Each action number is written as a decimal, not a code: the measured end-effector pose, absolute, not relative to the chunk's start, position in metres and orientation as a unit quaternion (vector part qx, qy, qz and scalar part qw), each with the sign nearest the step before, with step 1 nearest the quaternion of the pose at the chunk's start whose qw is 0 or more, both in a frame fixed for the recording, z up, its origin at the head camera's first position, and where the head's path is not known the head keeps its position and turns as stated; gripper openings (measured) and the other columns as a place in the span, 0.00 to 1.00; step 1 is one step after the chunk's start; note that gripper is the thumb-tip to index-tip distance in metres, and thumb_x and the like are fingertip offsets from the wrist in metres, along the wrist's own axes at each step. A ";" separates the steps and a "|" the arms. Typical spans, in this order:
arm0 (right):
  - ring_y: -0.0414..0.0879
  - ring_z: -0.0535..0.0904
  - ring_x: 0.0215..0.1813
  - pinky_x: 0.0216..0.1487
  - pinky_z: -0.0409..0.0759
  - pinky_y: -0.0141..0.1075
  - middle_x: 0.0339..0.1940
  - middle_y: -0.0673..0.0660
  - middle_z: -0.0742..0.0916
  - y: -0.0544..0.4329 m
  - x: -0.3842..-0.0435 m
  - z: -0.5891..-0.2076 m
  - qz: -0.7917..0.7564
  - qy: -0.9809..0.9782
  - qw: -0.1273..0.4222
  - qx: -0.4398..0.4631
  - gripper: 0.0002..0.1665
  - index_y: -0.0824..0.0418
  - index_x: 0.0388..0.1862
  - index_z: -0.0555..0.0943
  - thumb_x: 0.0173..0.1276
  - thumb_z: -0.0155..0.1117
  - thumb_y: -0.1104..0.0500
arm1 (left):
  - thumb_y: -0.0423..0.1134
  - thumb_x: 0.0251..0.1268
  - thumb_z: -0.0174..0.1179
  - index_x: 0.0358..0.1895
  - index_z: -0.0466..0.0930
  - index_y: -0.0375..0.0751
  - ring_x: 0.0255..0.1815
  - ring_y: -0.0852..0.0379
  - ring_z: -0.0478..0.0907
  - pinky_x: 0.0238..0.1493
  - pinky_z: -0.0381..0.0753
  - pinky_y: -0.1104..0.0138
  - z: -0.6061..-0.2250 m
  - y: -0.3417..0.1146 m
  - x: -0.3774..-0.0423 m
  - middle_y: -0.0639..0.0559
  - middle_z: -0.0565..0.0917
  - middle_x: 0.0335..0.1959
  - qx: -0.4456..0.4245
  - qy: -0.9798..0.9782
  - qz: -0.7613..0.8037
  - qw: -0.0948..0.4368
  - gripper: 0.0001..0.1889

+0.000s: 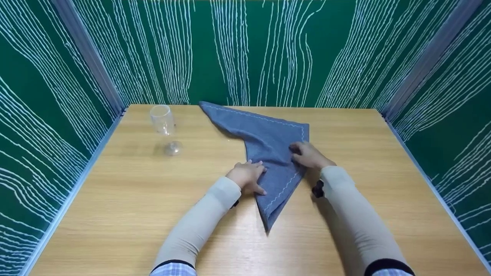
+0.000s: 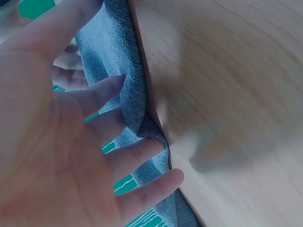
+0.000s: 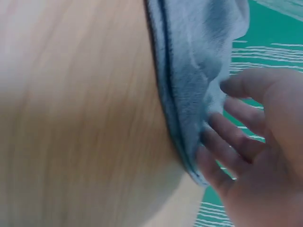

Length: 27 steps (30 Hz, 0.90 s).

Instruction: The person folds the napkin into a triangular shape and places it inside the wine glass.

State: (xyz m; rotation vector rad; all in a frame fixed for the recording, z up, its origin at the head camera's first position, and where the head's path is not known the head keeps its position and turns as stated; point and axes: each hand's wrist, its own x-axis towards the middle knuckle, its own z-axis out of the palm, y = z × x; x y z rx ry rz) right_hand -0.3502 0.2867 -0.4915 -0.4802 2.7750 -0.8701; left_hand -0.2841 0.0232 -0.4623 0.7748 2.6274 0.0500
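Note:
A grey-blue cloth [image 1: 268, 142] with a pale zigzag stitch along its edges lies folded on the table, one corner reaching back left and another pointing to the front. My left hand [image 1: 248, 176] rests on its left edge with the fingers spread; in the left wrist view the fingertips [image 2: 154, 146] touch the cloth [image 2: 135, 94]. On the opposite edge is my right hand [image 1: 308, 154], its fingers slightly bent against the fabric. In the right wrist view the fingers of that hand [image 3: 265, 137] touch the layered cloth [image 3: 189, 75] without pinching it.
A clear stemmed glass [image 1: 163, 120] stands at the back left of the wooden table [image 1: 126, 214]. Green panels with white wavy lines [image 1: 264, 53] enclose the table at the back and both sides.

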 end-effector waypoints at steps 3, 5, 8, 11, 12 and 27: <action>0.64 0.55 0.77 0.75 0.53 0.56 0.75 0.71 0.64 0.289 -0.356 -0.493 -0.276 0.946 0.111 -0.133 0.32 0.69 0.77 0.60 0.77 0.48 0.62 | 0.65 0.59 0.66 0.78 0.61 0.51 0.79 0.39 0.50 0.73 0.54 0.44 -0.462 0.024 -0.284 0.50 0.54 0.80 0.281 0.938 0.017 0.201 0.46; 0.64 0.49 0.79 0.76 0.47 0.57 0.79 0.70 0.58 0.291 -0.359 -0.492 -0.260 0.948 0.136 -0.121 0.33 0.67 0.79 0.55 0.78 0.45 0.63 | 0.65 0.59 0.66 0.78 0.60 0.51 0.79 0.39 0.49 0.73 0.54 0.43 -0.462 0.024 -0.284 0.50 0.53 0.81 0.282 0.938 0.017 0.202 0.46; 0.65 0.43 0.80 0.76 0.43 0.58 0.80 0.70 0.53 0.291 -0.361 -0.489 -0.226 0.951 0.176 -0.117 0.34 0.64 0.81 0.53 0.78 0.42 0.63 | 0.65 0.59 0.66 0.78 0.60 0.51 0.79 0.39 0.50 0.74 0.53 0.43 -0.463 0.023 -0.285 0.50 0.54 0.80 0.281 0.938 0.021 0.202 0.46; 0.65 0.42 0.80 0.76 0.42 0.58 0.81 0.68 0.53 0.288 -0.362 -0.486 -0.197 0.955 0.193 -0.111 0.34 0.61 0.81 0.53 0.78 0.42 0.62 | 0.65 0.59 0.66 0.77 0.61 0.51 0.79 0.39 0.50 0.74 0.53 0.43 -0.463 0.021 -0.286 0.50 0.55 0.80 0.282 0.938 0.023 0.199 0.45; 0.65 0.42 0.80 0.76 0.41 0.58 0.81 0.67 0.52 0.287 -0.362 -0.485 -0.191 0.956 0.195 -0.109 0.34 0.61 0.81 0.54 0.78 0.42 0.61 | 0.65 0.60 0.65 0.77 0.62 0.52 0.79 0.40 0.51 0.74 0.53 0.44 -0.463 0.021 -0.287 0.50 0.55 0.80 0.283 0.938 0.025 0.199 0.45; 0.65 0.50 0.79 0.74 0.50 0.61 0.80 0.66 0.57 0.283 -0.351 -0.479 -0.109 0.972 0.184 -0.098 0.32 0.58 0.80 0.58 0.80 0.45 0.58 | 0.61 0.66 0.62 0.75 0.67 0.54 0.78 0.42 0.53 0.73 0.53 0.44 -0.464 0.010 -0.293 0.52 0.59 0.79 0.273 0.939 0.047 0.203 0.36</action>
